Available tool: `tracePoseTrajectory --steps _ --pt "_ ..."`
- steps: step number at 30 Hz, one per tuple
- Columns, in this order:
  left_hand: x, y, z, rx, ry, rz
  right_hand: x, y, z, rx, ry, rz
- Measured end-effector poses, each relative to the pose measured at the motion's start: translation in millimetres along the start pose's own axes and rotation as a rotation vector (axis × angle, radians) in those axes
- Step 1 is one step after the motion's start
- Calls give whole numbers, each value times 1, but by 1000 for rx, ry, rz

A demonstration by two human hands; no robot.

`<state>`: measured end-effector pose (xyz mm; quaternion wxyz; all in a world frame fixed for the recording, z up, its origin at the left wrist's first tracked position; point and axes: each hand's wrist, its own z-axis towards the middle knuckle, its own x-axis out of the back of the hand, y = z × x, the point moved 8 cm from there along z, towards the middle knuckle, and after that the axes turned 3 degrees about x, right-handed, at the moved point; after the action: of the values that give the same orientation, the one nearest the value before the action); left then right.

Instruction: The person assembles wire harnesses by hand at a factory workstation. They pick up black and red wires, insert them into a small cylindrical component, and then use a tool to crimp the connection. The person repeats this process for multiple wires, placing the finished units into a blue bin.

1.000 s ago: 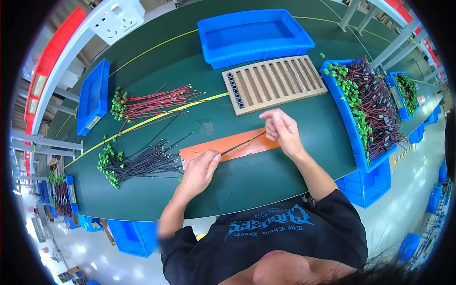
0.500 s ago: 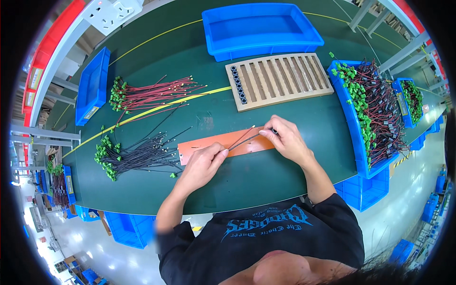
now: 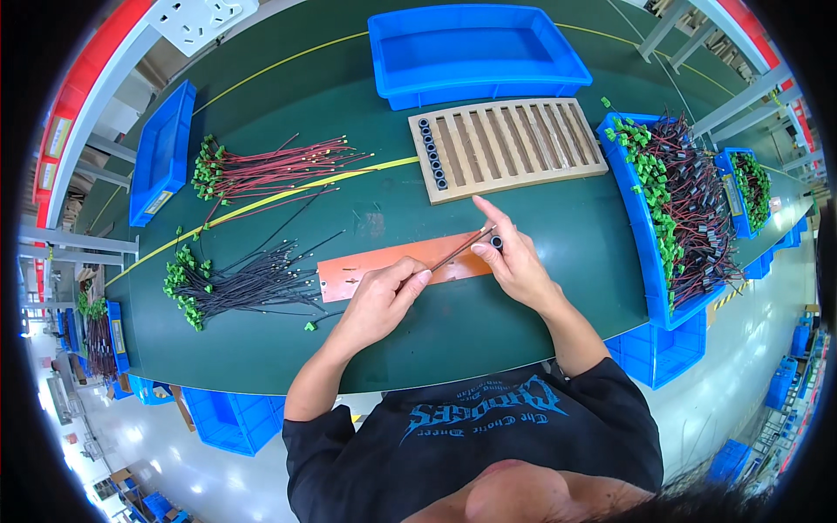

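Observation:
My left hand (image 3: 377,299) pinches a red wire and a black wire (image 3: 453,254) lying close together, their tips pointing toward my right hand. In my right hand (image 3: 526,272) is a small black ring-shaped part (image 3: 496,241), held beside the wire tips with the index finger stretched out. Both hands are over an orange strip (image 3: 338,281) on the green table. To the left lie a bundle of black wires (image 3: 253,281) with green connectors and, farther off, a bundle of red wires (image 3: 279,166) with green connectors.
A wooden slotted rack (image 3: 514,183) holds several black ring-shaped parts in its left column. Behind it stands a large blue tray (image 3: 479,91). The blue bin (image 3: 629,209) on the right is full of wired green connectors. Another blue tray (image 3: 163,157) stands far left.
The red wire, apart from the black one before, now lies alongside it. My right index finger has stretched out, and the black ring-shaped part shows more clearly by the thumb.

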<state>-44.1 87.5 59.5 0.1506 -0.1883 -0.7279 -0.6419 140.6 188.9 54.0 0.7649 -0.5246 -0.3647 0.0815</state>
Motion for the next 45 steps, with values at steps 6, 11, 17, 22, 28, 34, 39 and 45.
tracePoseTrajectory --steps 6,11,17,22,28,34,39,45 --pt "-1 11 1 -76 24 -3 -6 -4 0 -20 -53 -49" --pt "1 9 1 -54 68 2 -7 -2 3 -22 -59 206" --pt "-4 17 4 -99 44 -19 -32 25 -7 -226 -100 774" --pt "-4 12 3 -165 120 19 -23 19 -1 -348 166 1159" --pt "-2 10 2 -193 166 76 -14 40 4 -256 222 1171" --pt "-5 17 1 -239 201 159 -17 33 3 -239 214 1130" --pt "-10 15 1 -235 179 167 -17 30 3 -237 220 1103" --pt "-12 17 3 -222 162 137 -22 29 2 -224 192 1069"
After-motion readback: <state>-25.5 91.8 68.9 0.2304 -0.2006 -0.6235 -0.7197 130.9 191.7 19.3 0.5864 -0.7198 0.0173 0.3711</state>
